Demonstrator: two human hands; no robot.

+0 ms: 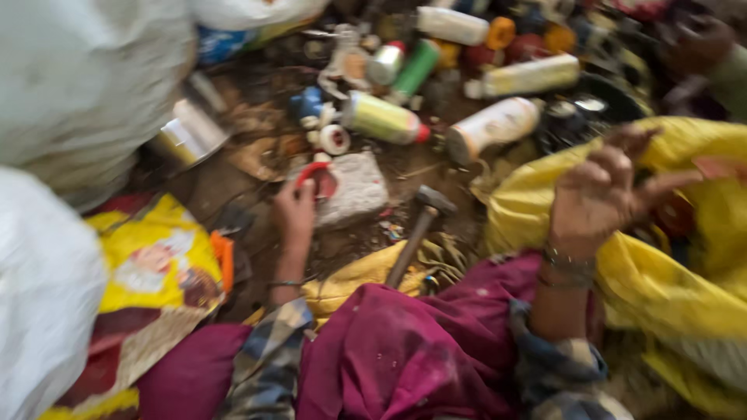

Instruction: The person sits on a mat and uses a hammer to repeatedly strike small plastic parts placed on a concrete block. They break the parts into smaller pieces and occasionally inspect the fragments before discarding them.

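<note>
A small red plastic cap [317, 177] sits at the fingertips of the left hand [296, 211], which appears to pinch its rim against a pale grey stone block [354, 189] just beyond the fingers; blur hides the exact grip. It looks light, stiff and smooth, probably best held by its edge. The right hand [595, 198] is closed on the gathered mouth of a big yellow woven sack [685, 272], soft and floppy, easiest bunched. A wooden-handled hammer [420, 225] lies between the hands, near the left. Beyond both hands, plastic bottles [490, 124] and spray cans [385, 118] lie scattered.
</note>
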